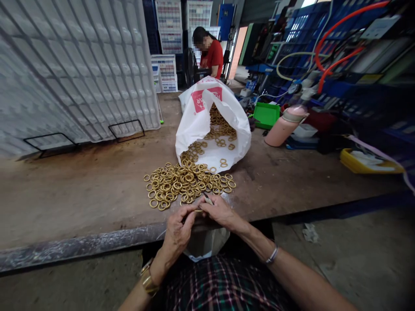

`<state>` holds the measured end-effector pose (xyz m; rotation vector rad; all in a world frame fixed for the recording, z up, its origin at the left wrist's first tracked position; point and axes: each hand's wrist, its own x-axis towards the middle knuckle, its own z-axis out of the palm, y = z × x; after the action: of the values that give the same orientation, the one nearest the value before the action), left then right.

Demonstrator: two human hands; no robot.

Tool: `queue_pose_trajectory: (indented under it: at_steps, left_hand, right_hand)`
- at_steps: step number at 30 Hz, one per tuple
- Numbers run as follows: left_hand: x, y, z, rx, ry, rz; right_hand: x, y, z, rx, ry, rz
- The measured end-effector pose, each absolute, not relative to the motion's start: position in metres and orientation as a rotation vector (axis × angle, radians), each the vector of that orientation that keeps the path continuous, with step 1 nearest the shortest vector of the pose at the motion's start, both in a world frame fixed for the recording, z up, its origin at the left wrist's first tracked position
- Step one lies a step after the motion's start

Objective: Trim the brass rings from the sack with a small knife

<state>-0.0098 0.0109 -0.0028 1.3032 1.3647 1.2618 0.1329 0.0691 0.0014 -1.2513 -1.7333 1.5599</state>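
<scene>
My left hand [179,229] and my right hand [223,212] meet at the table's front edge. A brass-coloured ring [198,211], seen nearly edge-on, is pinched between the fingertips of both. From my right fist also sticks a small knife-like tool [208,200], pale with a dark tip; most of it is hidden by the fingers. Just beyond the hands lies a loose heap of brass-coloured rings [178,181]. It spills from the mouth of a white plastic sack [194,116] with red print, lying on its side with more rings inside.
The brown worktable [106,185] has a worn front edge. White ribbed panels [97,65] stand at left behind black wire stands. To the right are a green tray [266,115], a pink bottle [282,128] and a yellow tray [369,166]. A person in red [214,56] sits beyond the sack.
</scene>
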Motion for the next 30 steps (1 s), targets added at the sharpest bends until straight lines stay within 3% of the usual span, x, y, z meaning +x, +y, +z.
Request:
queue_pose_trajectory:
  at_steps: [8, 16, 24, 30]
  left_hand:
    - [-0.005, 0.006, -0.006, 1.068, 1.424, 1.199]
    - [-0.006, 0.003, -0.007, 0.802, 1.198, 1.028]
    - [-0.002, 0.002, -0.004, 0.697, 1.060, 1.108]
    - [-0.001, 0.000, -0.005, 0.636, 1.083, 1.126]
  right_hand:
    - [0.126, 0.062, 0.005, -1.198, -1.992, 1.207]
    - [0.127, 0.062, -0.002, -1.235, -1.916, 1.334]
    - [0.126, 0.061, 0.002, -1.156, -1.853, 1.434]
    - [0.128, 0.063, -0.001, -1.288, -1.918, 1.208]
